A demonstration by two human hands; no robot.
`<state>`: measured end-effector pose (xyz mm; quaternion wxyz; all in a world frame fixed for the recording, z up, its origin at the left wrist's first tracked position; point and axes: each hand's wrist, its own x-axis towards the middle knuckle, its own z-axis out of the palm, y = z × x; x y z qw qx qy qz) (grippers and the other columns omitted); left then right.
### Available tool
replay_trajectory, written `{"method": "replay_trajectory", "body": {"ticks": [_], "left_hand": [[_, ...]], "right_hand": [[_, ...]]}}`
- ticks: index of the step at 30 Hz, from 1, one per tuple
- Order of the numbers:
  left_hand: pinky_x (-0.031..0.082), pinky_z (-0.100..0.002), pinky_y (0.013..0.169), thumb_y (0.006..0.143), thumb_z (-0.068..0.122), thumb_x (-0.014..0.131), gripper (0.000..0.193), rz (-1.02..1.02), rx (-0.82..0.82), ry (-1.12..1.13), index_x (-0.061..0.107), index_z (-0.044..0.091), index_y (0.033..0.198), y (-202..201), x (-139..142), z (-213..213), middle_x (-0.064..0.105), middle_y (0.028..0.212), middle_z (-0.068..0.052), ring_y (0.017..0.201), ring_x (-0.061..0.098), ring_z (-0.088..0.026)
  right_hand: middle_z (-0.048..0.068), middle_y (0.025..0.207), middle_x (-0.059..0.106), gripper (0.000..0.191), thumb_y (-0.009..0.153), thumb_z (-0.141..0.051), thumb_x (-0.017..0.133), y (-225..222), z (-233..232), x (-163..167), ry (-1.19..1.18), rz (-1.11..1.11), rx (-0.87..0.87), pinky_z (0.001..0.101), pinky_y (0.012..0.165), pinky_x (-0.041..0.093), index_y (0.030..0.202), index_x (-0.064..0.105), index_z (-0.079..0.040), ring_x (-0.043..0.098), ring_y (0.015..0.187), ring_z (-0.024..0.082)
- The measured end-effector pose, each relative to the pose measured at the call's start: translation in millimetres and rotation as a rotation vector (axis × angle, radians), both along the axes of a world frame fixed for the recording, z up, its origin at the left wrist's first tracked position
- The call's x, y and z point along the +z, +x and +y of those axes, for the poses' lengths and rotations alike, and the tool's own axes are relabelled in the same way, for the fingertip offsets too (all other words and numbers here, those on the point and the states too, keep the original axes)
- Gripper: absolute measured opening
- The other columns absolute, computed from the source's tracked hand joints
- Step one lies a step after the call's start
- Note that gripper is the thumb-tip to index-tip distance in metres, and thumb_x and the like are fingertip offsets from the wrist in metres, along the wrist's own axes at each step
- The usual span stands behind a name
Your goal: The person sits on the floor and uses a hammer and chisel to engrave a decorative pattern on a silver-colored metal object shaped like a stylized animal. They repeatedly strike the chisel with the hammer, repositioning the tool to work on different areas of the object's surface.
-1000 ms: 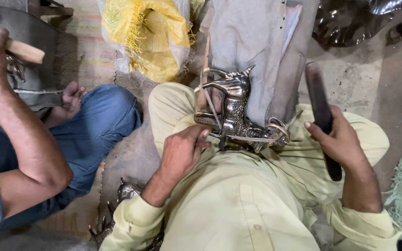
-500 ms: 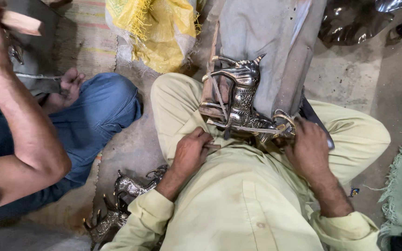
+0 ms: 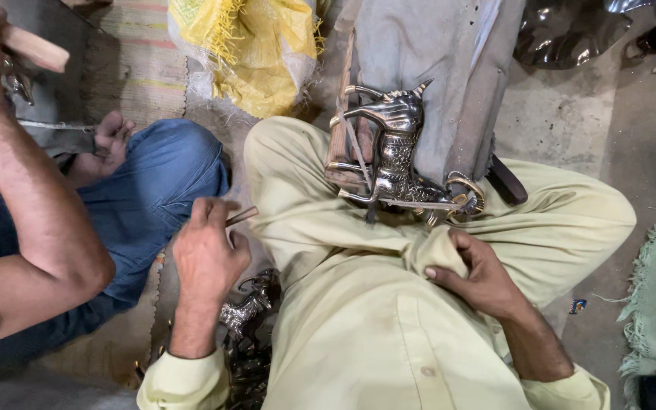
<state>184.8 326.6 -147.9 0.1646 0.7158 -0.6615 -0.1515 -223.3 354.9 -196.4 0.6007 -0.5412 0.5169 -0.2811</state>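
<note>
At centre left the left hand (image 3: pixel 208 257) is closed around a thin stick (image 3: pixel 241 216), while the right hand (image 3: pixel 471 272) bunches pale shirt cloth (image 3: pixel 434 254) in a pinch below the shiny metal horse figure (image 3: pixel 396 156), propped at upper centre against a grey-wrapped block (image 3: pixel 449 68), seemingly for steadiness.
</note>
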Motion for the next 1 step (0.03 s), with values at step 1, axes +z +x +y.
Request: {"method": "replay_trajectory", "body": {"ticks": [1], "left_hand": [[0.054,-0.041,0.091,0.074,0.007,0.072,0.041,0.108,-0.07,-0.072,0.073,0.008,0.115,0.8,4.0,-0.2,0.071,0.116,-0.014,0.102,0.07,-0.034]], "right_hand": [[-0.001,0.095,0.067,0.02,0.086,-0.008,0.079,6.0,-1.1,9.4,-0.03,-0.054,0.073,0.0266,0.084,0.051,0.101,0.067,-0.005,0.059,0.091,0.006]]}}
